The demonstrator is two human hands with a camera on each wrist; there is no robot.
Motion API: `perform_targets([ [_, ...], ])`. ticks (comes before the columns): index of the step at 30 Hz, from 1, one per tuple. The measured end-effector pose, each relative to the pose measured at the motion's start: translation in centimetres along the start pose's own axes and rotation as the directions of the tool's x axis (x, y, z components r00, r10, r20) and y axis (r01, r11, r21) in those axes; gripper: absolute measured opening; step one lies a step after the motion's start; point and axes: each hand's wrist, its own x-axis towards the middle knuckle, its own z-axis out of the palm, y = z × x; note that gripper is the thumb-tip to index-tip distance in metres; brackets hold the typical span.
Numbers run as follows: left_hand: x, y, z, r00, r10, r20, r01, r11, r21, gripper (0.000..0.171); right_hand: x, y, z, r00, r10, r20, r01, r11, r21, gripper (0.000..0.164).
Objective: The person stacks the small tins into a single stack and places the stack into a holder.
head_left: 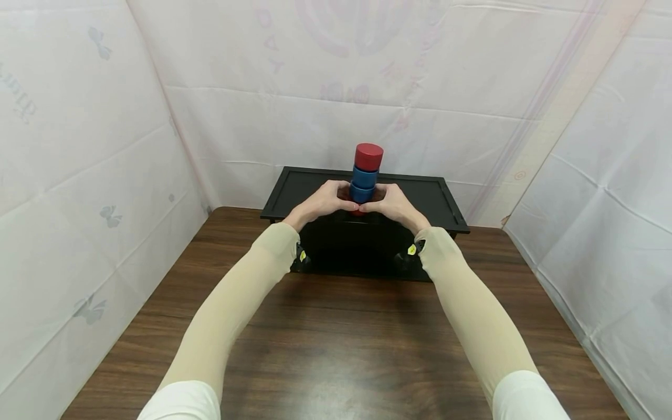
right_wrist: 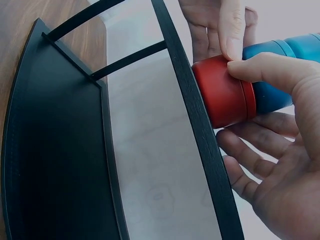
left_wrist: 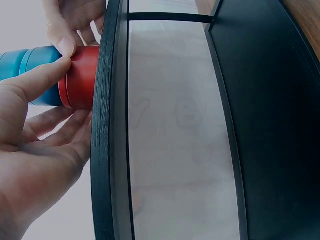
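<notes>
A leaning stack of cups stands at the front part of a black rack's top (head_left: 315, 178). Uppermost is a red cup (head_left: 369, 157) with its flat end up. Below it come an upper blue cup (head_left: 364, 177) and a lower blue cup (head_left: 361, 193), then a bottom red cup (right_wrist: 220, 92), mostly hidden by the hands in the head view. From the left, my left hand (head_left: 326, 201) grips the bottom red cup, thumb near its rim and fingers behind. My right hand (head_left: 392, 205) grips the same cup from the right. Both thumb tips meet at its front.
The rack has a lower black shelf (left_wrist: 275, 120) under the raised top. It stands at the back of a brown wooden table (head_left: 346, 338). White printed sheeting (head_left: 252, 128) hangs behind and along both sides.
</notes>
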Motion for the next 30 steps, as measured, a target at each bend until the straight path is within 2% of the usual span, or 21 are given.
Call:
perform_targets([
  [11,0.2,-0.2,0.0,1.000,0.006,0.001,-0.006,0.999,-0.037,0.051,0.2,0.3,0.0,1.000,-0.002,-0.003,0.002,1.000,-0.001,0.060],
  [23,0.2,-0.4,0.2,1.000,-0.010,-0.007,0.010,1.000,-0.017,0.055,-0.3,0.4,-0.1,1.000,-0.004,-0.009,0.003,0.999,-0.046,0.056],
  [30,-0.8,-0.1,0.2,1.000,0.004,-0.027,-0.004,1.000,-0.011,0.059,-0.8,0.4,-0.2,1.000,-0.017,-0.017,0.016,0.997,-0.076,0.055],
])
